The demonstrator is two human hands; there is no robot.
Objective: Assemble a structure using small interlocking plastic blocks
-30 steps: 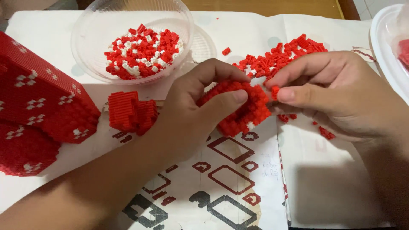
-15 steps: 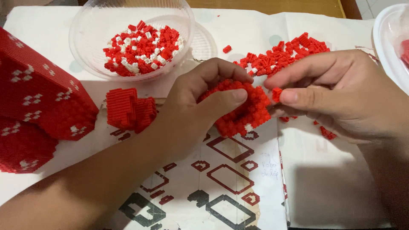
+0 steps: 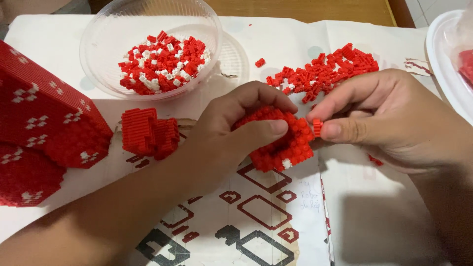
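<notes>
My left hand (image 3: 231, 133) grips a red block assembly (image 3: 288, 143) made of tiny bricks, thumb across its top and fingers curled behind it. One white brick shows at its lower edge. My right hand (image 3: 394, 123) pinches a small red brick (image 3: 317, 127) between thumb and forefinger, held against the assembly's right side. Both hands hover above a printed instruction sheet (image 3: 256, 216).
A clear plastic bowl (image 3: 123, 19) of several red and white bricks stands at the back left. Loose red bricks (image 3: 322, 74) lie in a pile behind my hands. A large red built piece (image 3: 44, 123) sits at the left, a smaller red chunk (image 3: 148, 132) beside it. A white plate's rim (image 3: 441, 59) is at the right.
My right hand has brought the small red brick a little closer to the assembly's right side. My left hand keeps its grip, nearly still.
</notes>
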